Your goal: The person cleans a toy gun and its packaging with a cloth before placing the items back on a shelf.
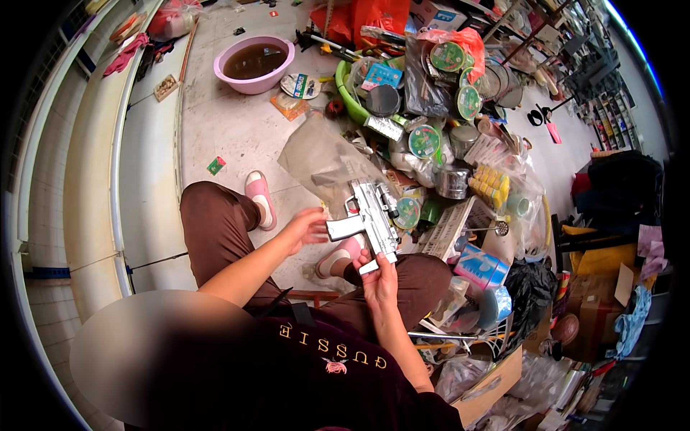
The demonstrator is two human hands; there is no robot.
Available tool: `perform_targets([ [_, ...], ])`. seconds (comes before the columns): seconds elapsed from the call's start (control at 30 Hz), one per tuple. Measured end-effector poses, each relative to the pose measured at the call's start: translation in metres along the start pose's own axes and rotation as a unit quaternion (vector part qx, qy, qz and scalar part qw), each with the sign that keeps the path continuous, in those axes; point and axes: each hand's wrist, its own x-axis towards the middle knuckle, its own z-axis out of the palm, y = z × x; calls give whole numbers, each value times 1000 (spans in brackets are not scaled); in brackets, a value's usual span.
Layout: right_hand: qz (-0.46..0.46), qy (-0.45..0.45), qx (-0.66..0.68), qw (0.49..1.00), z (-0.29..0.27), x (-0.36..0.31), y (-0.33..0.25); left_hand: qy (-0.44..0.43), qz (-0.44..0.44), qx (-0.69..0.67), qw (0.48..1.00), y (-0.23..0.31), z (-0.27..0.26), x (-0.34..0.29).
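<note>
A silver toy gun [372, 215] with a black scope on its side lies across my lap area, above my knees. My right hand [379, 281] is closed round its near end. Just left of the white-silver grip is my left hand [307, 228], fingers stretched and apart; whether a fingertip touches the grip I cannot tell. Right behind the toy gun spreads a crumpled clear plastic bag [316, 154], partly covered by the gun's far end.
A pink basin [248, 82] of brown water stands on the tiled floor. Piled goods fill the right: a green basket [349, 97], round green-labelled packs [424, 141], a metal pot [452, 181], yellow items in plastic [491, 188]. Shelving [144, 179] runs along the left.
</note>
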Motion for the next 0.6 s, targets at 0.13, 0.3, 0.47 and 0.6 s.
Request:
perform_targets([
  [0.13, 1, -8, -8, 1000, 0, -2, 1, -165, -124, -260, 943, -6, 1, 4],
  [0.3, 11, -22, -40, 999, -4, 2, 10, -146, -110, -163, 970, 8, 19, 18],
  [0.47, 8, -14, -51, 999, -5, 5, 17, -24, -32, -52, 998, -7, 22, 28],
  [0.6, 18, -13, -51, 998, -2, 6, 15, 31, 26, -38, 998, -19, 19, 29],
])
